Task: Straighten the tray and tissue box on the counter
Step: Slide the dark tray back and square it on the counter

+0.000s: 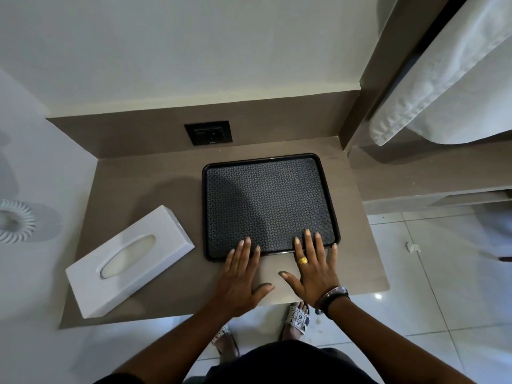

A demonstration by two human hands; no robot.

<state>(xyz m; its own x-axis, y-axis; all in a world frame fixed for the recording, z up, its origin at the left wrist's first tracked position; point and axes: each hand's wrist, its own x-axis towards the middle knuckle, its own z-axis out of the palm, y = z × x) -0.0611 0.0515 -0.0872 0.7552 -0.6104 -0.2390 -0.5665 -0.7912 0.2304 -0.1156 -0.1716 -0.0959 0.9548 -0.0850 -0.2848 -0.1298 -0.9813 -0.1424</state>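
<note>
Head view: a white tissue box [129, 261] lies crooked at the counter's [144, 178] near left. Rightward, left hand [240, 281] and right hand [314, 275] rest flat, fingers spread (gripping nothing), on the tray's [266, 200] near rim; even pressure from both should nudge it square.

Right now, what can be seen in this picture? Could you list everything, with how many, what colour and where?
tray: one, black with a patterned mat, on the counter toward the right, roughly square to the wall.
tissue box: one, white, on the counter left of the tray, lying at an angle.
counter: one, grey-brown, against the wall.
wall socket: one, black, on the panel behind the counter.
white cloth: one, hanging at the upper right.
floor: pale glossy tiles, at the right and below.
sandals: two, white with letters, below the counter edge.
left hand: flat, fingertips on the tray's near edge.
right hand: flat, gold ring and bracelets, fingertips on the tray.
</note>
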